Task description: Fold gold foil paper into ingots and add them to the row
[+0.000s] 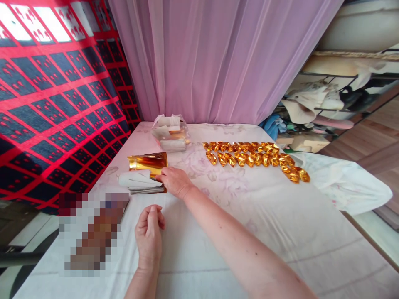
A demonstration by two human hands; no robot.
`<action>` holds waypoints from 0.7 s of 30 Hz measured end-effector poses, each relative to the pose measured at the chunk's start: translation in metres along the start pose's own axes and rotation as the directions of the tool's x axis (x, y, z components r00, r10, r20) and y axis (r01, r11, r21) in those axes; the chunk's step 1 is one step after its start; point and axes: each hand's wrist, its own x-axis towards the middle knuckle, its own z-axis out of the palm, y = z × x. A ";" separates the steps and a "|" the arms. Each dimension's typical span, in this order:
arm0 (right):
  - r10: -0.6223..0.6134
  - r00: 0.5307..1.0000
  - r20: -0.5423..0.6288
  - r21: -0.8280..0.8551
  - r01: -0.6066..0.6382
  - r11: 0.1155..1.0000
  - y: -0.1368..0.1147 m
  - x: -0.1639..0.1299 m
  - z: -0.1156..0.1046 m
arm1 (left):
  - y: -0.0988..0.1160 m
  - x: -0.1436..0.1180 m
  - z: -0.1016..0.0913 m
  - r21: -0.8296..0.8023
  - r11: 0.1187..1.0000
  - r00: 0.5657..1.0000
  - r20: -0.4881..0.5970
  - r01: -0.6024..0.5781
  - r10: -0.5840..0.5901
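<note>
at the far left hangs a red and dark checked cloth [56, 104], and below it a blurred patch hides part of the surface. the things lie on a bed [249, 232] covered with a white flowered sheet.

next comes the stack of paper sheets [140, 182], white side up, with gold foil sheets [148, 162] curled just behind it. the long axis of the stack runs left to right, across the person's view. the right hand [174, 182] rests at the right end of this stack, its fingers [160, 177] bent down and touching the edge of the top sheets; i cannot tell if they already pinch a sheet. so the stack lies directly to the left of these fingers, and the right hand is clearly the nearer one.

the left hand [149, 236] lies nearer to the person, below the stack and apart from it, the fingers curled into a loose fist and holding nothing that i can see.

behind the stack is a clear plastic bag [170, 133] with white papers. further right, well apart from both hands, folded gold pieces [252, 158] lie in rows. a pink curtain [218, 58] hangs behind.
</note>
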 end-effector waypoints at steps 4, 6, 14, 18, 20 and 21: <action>-0.016 1.000 0.008 -0.079 0.016 0.997 -0.005 0.000 -0.008 | 0.000 0.001 0.002 0.006 1.000 1.000 0.008 0.003 -0.003; -0.018 1.000 -0.003 -0.095 0.017 0.995 -0.005 0.000 -0.009 | -0.001 0.002 0.002 -0.023 1.000 1.000 0.013 0.006 -0.005; -0.018 1.000 0.002 -0.136 0.018 0.991 -0.002 -0.003 -0.009 | -0.004 0.003 0.004 -0.072 0.997 1.000 0.015 -0.016 0.017; 0.053 0.998 -0.023 -0.154 -0.056 0.987 0.006 -0.017 -0.017 | -0.004 0.003 0.004 -0.004 0.997 0.997 0.026 -0.071 0.071; 0.101 0.994 -0.045 -0.173 -0.108 0.979 0.013 -0.032 -0.021 | -0.005 0.003 0.004 0.034 0.995 0.995 0.040 -0.097 0.096; 0.130 0.990 -0.057 -0.183 -0.139 0.973 0.017 -0.041 -0.024 | -0.005 0.003 0.004 0.045 0.993 0.993 0.046 -0.107 0.105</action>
